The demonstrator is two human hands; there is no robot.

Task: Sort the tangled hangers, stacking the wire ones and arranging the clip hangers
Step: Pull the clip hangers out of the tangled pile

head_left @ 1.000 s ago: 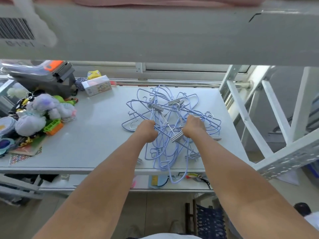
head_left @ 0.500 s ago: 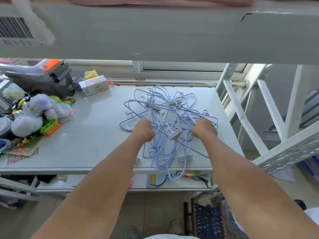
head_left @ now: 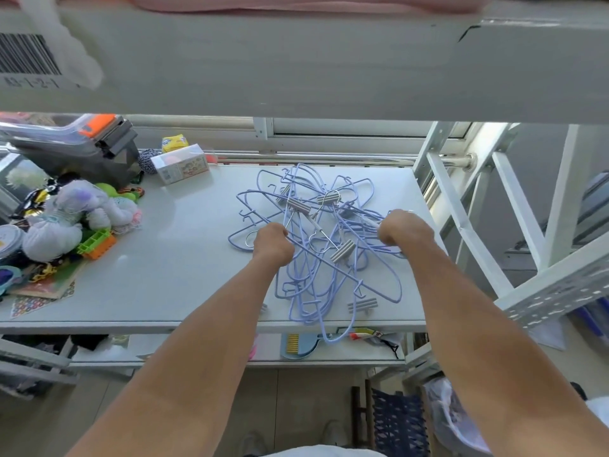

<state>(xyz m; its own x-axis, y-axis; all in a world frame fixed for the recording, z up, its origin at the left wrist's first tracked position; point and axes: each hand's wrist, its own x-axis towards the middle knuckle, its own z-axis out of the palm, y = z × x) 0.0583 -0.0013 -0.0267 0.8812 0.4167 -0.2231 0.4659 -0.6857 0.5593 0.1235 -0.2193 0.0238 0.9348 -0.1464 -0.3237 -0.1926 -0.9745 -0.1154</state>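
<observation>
A tangled heap of pale blue wire hangers (head_left: pixel 316 255) lies on the right half of the white table (head_left: pixel 184 245). Several carry grey ribbed clips, such as one clip (head_left: pixel 343 250) in the middle and another (head_left: pixel 362 305) near the front edge. One hanger loop hangs over the table's front edge. My left hand (head_left: pixel 273 243) grips wires at the heap's left side. My right hand (head_left: pixel 403 230) grips wires at its right side. Both fists are curled, fingers hidden from view.
Plush toys (head_left: pixel 71 216), an orange-green plastic piece (head_left: pixel 97 243) and a small box (head_left: pixel 183 163) crowd the table's left and back. A dark storage bin (head_left: pixel 75 146) stands at back left. White shelf frame bars (head_left: pixel 468 225) rise at right. A beam overhangs above.
My right hand has moved from the heap's middle out to its right edge, pulling wires with it. The left hand has stayed at the left side of the heap.
</observation>
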